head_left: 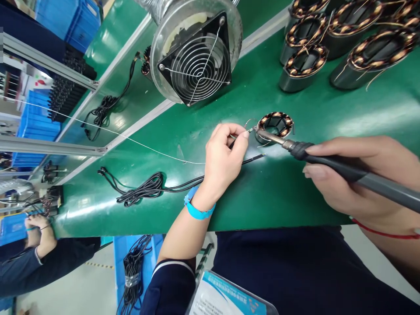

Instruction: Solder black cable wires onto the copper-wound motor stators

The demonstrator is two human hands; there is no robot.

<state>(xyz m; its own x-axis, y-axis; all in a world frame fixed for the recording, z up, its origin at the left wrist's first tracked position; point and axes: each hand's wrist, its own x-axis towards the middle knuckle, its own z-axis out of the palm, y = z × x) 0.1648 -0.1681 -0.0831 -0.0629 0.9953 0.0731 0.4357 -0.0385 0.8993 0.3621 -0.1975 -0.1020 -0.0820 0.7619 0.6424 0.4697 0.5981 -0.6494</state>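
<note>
My left hand is closed in a pinch on a thin solder wire that runs off to the left, its end held at the edge of a small wound stator lying on the green belt. A black lead passes under that hand. My right hand grips the grey handle of a soldering iron. The iron's metal tip touches the stator's near rim, right beside my left fingertips.
A round extraction fan with a wire guard stands behind the stator. Several wound stators sit at the back right. Coiled black cables lie on the belt to the left. Another person's hands work at the lower left. Blue crates stand far left.
</note>
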